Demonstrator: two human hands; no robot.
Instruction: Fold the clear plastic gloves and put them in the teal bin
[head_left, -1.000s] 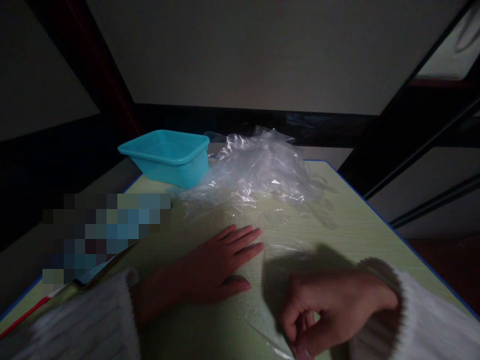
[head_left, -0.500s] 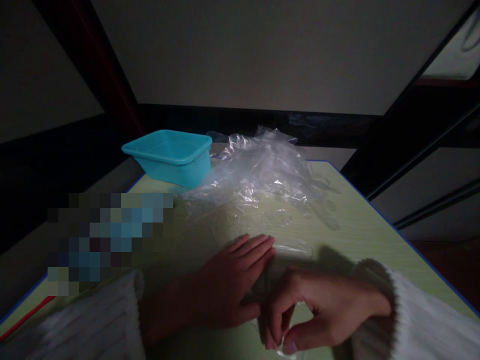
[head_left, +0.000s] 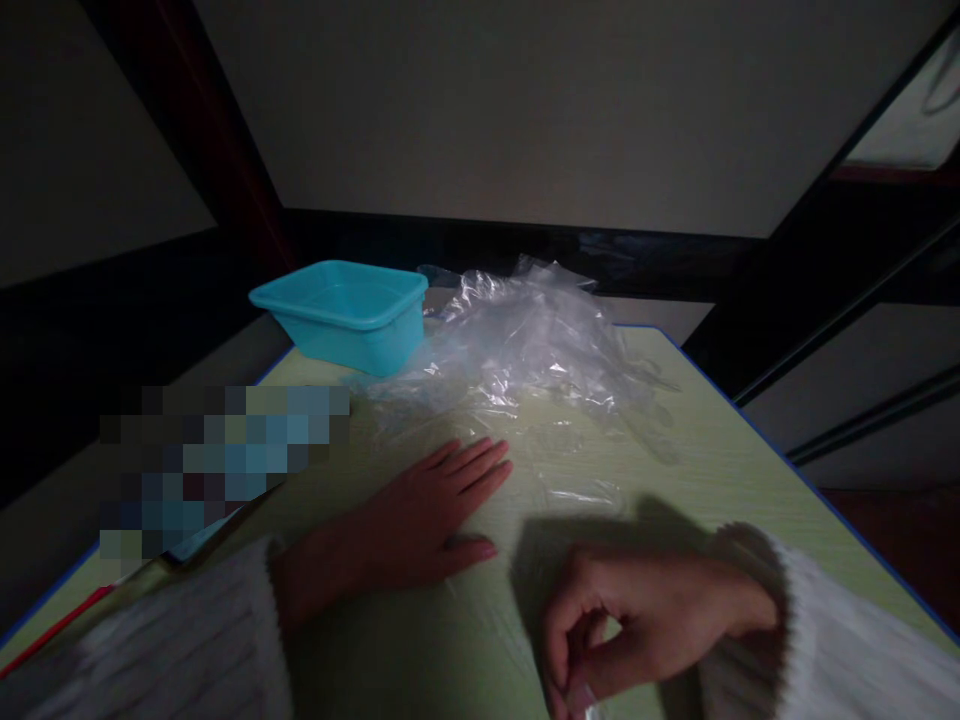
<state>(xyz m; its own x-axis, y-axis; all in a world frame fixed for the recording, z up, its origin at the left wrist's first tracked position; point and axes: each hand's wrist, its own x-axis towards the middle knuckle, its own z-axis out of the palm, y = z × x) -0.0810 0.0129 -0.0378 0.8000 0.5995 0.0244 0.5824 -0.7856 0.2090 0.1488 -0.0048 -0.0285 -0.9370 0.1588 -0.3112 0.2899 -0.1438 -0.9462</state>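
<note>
My left hand (head_left: pixel 424 515) lies with fingers stretched out and thumb apart, over a thin clear plastic glove (head_left: pixel 581 495) spread on the table. It is too see-through for me to trace its whole outline. My right hand (head_left: pixel 626 625) is closed in a pinch near the bottom edge of the view, thumb against fingertips. A shiny bit of the clear plastic shows at its fingertips. Beyond both hands, a loose heap of clear disposable plastic gloves (head_left: pixel 532 330) rests toward the far edge, with finger shapes showing on its right side.
A turquoise plastic basin (head_left: pixel 349 325) stands at the far left of the pale table (head_left: pixel 750 510), which has a blue edge. On the left lies a blurred-out bluish item (head_left: pixel 247 460), with a red cord-like strip (head_left: pixel 60 630) nearer me. A pale panel rises behind.
My left hand has slid left and a little farther away, apart from the right hand. My right hand, still pinching the plastic, has shifted slightly toward me.
</note>
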